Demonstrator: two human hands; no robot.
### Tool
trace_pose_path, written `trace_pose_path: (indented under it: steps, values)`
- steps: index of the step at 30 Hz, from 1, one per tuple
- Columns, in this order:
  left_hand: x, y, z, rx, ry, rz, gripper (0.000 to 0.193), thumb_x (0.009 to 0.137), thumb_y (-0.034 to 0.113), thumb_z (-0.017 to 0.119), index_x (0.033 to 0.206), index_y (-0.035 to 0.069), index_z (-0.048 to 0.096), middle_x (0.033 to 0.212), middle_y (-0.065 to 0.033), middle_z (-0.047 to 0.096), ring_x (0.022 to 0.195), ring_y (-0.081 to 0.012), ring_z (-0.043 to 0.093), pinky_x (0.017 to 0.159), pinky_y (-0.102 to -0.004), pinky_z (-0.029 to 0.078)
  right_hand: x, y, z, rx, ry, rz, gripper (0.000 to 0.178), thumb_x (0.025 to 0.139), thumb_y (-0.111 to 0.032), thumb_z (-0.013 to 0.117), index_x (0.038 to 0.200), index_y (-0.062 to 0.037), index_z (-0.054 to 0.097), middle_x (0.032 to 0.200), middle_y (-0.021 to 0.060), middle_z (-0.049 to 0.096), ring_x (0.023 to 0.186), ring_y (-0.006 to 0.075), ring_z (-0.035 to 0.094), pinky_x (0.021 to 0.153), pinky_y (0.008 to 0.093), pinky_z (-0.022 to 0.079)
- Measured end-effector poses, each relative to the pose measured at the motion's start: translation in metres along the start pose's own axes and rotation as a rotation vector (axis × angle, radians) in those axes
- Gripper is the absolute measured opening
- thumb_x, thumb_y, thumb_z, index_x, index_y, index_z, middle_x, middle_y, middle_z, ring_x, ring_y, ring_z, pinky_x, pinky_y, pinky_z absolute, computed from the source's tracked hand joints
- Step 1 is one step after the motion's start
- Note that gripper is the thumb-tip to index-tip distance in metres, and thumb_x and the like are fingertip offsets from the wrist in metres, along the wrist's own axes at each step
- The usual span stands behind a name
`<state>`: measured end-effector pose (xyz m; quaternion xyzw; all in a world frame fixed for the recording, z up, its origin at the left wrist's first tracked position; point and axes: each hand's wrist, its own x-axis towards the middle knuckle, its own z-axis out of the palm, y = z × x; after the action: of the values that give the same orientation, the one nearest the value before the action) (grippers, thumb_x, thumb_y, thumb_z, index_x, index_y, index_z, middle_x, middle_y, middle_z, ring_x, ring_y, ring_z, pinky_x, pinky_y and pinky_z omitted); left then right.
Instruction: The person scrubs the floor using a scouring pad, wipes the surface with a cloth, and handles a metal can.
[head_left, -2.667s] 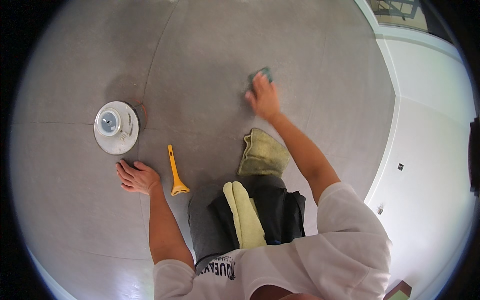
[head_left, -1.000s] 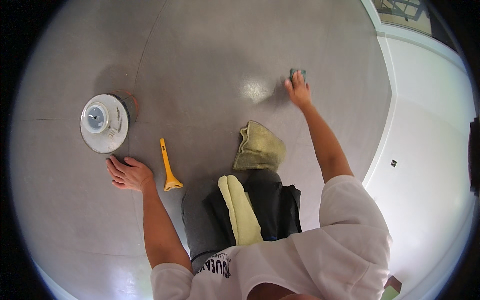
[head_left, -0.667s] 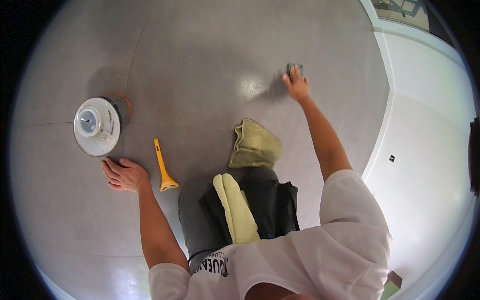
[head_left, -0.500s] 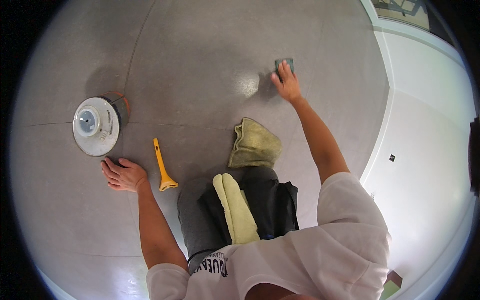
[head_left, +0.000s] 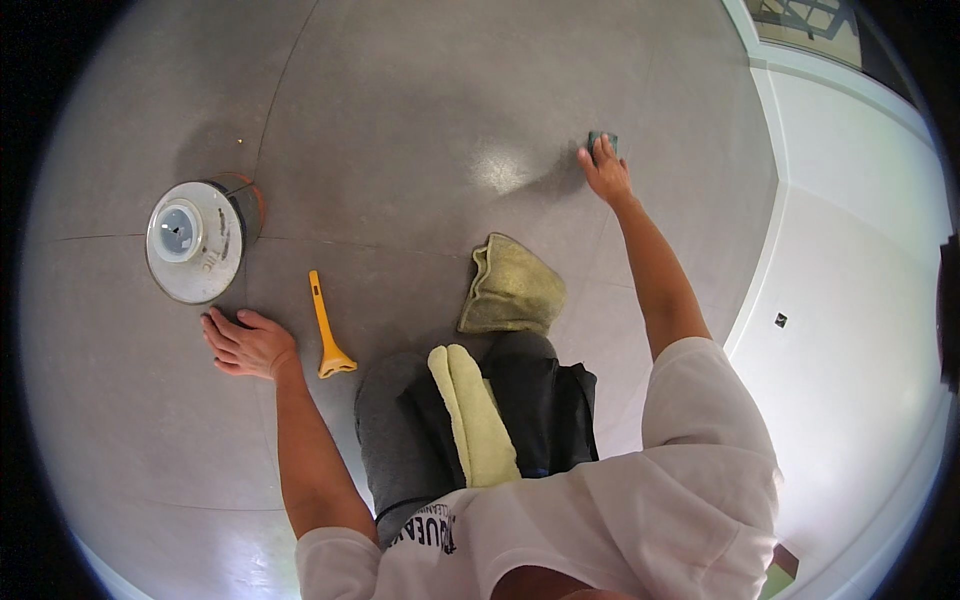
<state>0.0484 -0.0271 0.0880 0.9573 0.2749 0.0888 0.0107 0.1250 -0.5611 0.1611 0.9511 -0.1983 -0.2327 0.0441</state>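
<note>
My right hand [head_left: 608,178] reaches far out to the right, its fingers on a small dark green scouring pad [head_left: 598,136] against the grey floor [head_left: 400,120]. The fingers cover part of the pad. My left hand [head_left: 250,345] rests palm down on the floor with its fingers stretched out, just below a metal can [head_left: 215,270] with a pale round lid and a plastic spout cap. Beside that hand lies a yellow scraper [head_left: 322,322]. A folded olive-green cloth [head_left: 512,285] lies on the floor in front of my knees.
A pale yellow towel [head_left: 475,415] lies across my lap, next to something black [head_left: 545,415]. At the right a white wall [head_left: 840,270] with a baseboard rises from the floor. A glazed opening [head_left: 815,25] shows at the upper right. Thin lines cross the floor.
My right hand has slid to the right and slightly nearer with the scouring pad. The left hand stays planted beside the can.
</note>
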Motion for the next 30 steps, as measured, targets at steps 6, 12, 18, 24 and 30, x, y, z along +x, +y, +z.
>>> trace_pose_path:
  steps: [6, 12, 18, 24, 30]
  values:
    - [0.002, -0.001, 0.000, -0.023, 0.052, 0.002, 0.041, 0.088, 0.033, 0.036, 0.123, 0.014, 0.042, 0.132, 0.0003, 0.036, 0.122, -0.0175, 0.032, 0.096, -0.0481, 0.022, -0.016, -0.025, 0.018, 0.012, 0.019, -0.242, 0.070, 0.086, -0.057, 0.027, 0.134, -0.0057, 0.027, 0.142, 0.0108, 0.018, 0.131, 0.0246, 0.018, 0.104, 0.0426, 0.017]
    - [0.000, 0.009, -0.001, 0.004, 0.021, -0.007, 0.040, 0.088, 0.033, 0.034, 0.124, 0.014, 0.041, 0.132, 0.0001, 0.036, 0.122, -0.0179, 0.032, 0.096, -0.0481, 0.021, 0.004, -0.005, 0.003, 0.021, 0.085, -0.088, 0.072, 0.085, -0.060, 0.025, 0.135, -0.0077, 0.023, 0.143, 0.0084, 0.014, 0.132, 0.0211, 0.015, 0.105, 0.0441, 0.014]
    - [0.001, 0.001, 0.000, -0.051, 0.046, 0.018, 0.041, 0.087, 0.033, 0.035, 0.123, 0.014, 0.041, 0.132, 0.0000, 0.037, 0.122, -0.0186, 0.033, 0.096, -0.0486, 0.022, -0.011, -0.014, 0.004, -0.177, 0.009, -0.147, 0.073, 0.086, -0.059, 0.023, 0.136, -0.0066, 0.022, 0.143, 0.0100, 0.016, 0.132, 0.0220, 0.016, 0.106, 0.0420, 0.013]
    - [0.001, -0.003, 0.000, -0.033, 0.046, 0.004, 0.041, 0.087, 0.031, 0.036, 0.123, 0.014, 0.042, 0.132, -0.0003, 0.036, 0.123, -0.0185, 0.031, 0.098, -0.0495, 0.020, -0.033, -0.022, 0.008, -0.240, -0.042, -0.211, 0.072, 0.086, -0.059, 0.022, 0.135, -0.0053, 0.022, 0.143, 0.0076, 0.017, 0.131, 0.0221, 0.016, 0.105, 0.0427, 0.014]
    - [0.002, 0.004, -0.004, -0.030, 0.038, -0.002, 0.041, 0.087, 0.031, 0.036, 0.123, 0.013, 0.041, 0.132, 0.0001, 0.036, 0.123, -0.0182, 0.032, 0.098, -0.0499, 0.019, -0.007, -0.023, 0.000, -0.238, 0.035, -0.121, 0.069, 0.087, -0.057, 0.020, 0.137, -0.0097, 0.019, 0.144, 0.0049, 0.014, 0.132, 0.0182, 0.015, 0.106, 0.0441, 0.012]
